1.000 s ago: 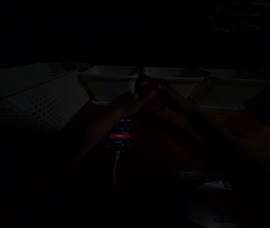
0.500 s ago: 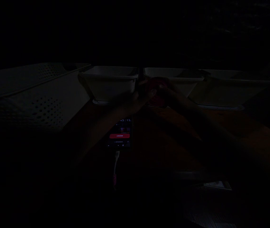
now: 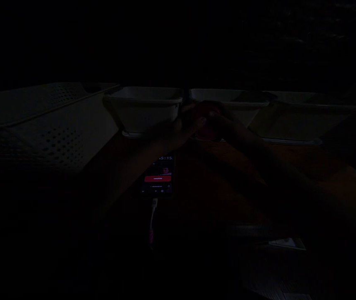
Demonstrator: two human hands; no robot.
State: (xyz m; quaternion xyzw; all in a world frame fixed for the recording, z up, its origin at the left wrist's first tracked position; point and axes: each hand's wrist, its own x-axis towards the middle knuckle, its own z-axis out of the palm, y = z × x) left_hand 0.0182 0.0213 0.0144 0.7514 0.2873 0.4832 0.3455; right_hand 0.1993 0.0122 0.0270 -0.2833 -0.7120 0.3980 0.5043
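Note:
The view is very dark. A rounded red object is held between both hands, in front of the middle bin; its kind cannot be made out. My left hand grips its left side, with the thumb across its front. My right hand closes on its right side, thumb also on the front. Most other fingers are hidden behind the object or lost in shadow. Below my left forearm lies a phone with a lit screen, partly covered by the arm.
Three pale bins stand in a row at the back: a left bin, a middle bin and a right bin. A perforated white basket fills the left. From the phone a white cable runs toward me over the brown table.
Both hands and the red object stay almost in place, with only slight finger movement. The small picture on the phone screen has changed.

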